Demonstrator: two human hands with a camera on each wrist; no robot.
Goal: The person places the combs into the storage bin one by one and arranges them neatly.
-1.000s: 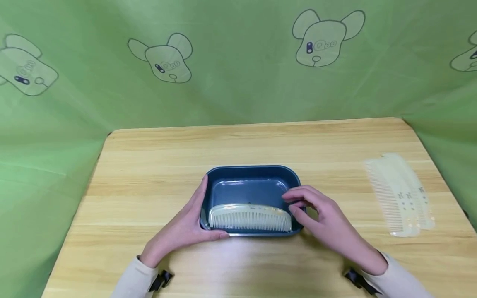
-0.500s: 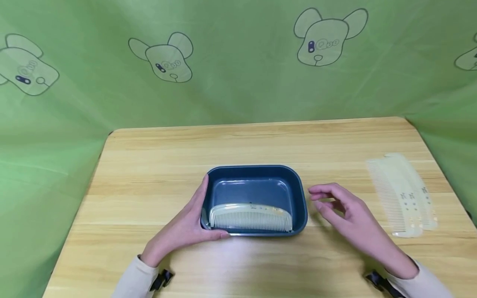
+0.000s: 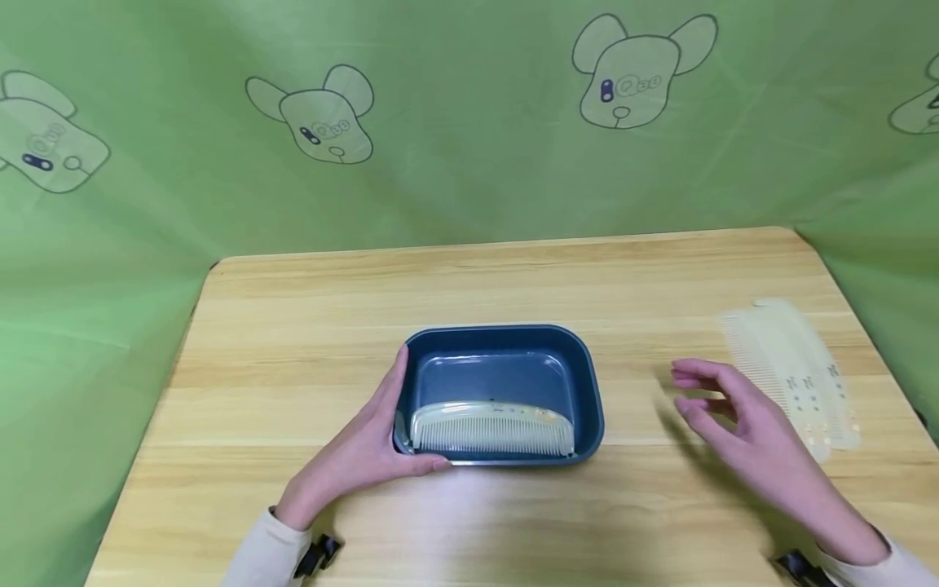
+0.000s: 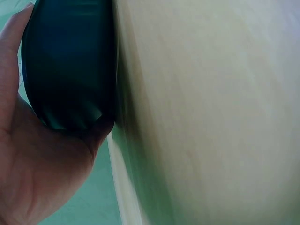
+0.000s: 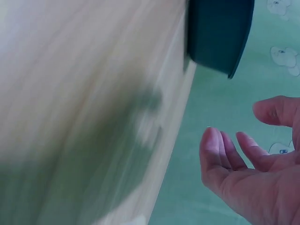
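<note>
A dark blue rectangular box [image 3: 487, 375] without a lid stands on the table. My left hand [image 3: 367, 440] grips its near left corner, thumb along the front and fingers on the left side. In the left wrist view the palm lies against the end of the box [image 4: 70, 61]. A pale translucent comb [image 3: 493, 428] lies inside along the front wall, teeth toward me. My right hand [image 3: 748, 436] hovers right of the box with loosely bent fingers and holds nothing. Behind it, more pale combs [image 3: 795, 342] lie overlapping on the table, partly covered by the hand.
The wooden table [image 3: 308, 326] has its far edge against a green cloth [image 3: 469, 187] printed with cartoon animal heads. The same cloth hangs at both sides. Black straps [image 3: 319, 556] sit on the wrists over light sleeves [image 3: 267, 546].
My right hand has come out of the box's right end and moved right, to the overlapping combs. The left hand, box and comb inside have stayed in place.
</note>
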